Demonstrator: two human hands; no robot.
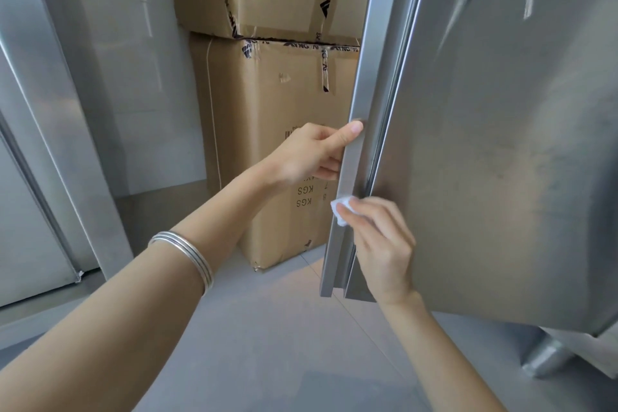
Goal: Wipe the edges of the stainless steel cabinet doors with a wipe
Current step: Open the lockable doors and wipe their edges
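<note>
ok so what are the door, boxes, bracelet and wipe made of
Door: brushed stainless steel by the look; dull grey sheen, blurred reflections.
Boxes: brown cardboard, matte, creased, with taped seams.
Bracelet: polished silvery metal with bright highlights; which metal is unclear.
Wipe: white, soft, crumpled; paper or cloth, cannot tell.

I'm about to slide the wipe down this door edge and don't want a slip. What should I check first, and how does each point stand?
1. Left hand grips the door edge: ok.
2. Right hand pinches the wipe: ok.
3. Wipe touches the edge: ok.
4. Edge below the wipe is free to its bottom end: ok.
5. Wipe is clean enough: cannot tell.
6. Boxes stand apart from the door: cannot tell.
</note>
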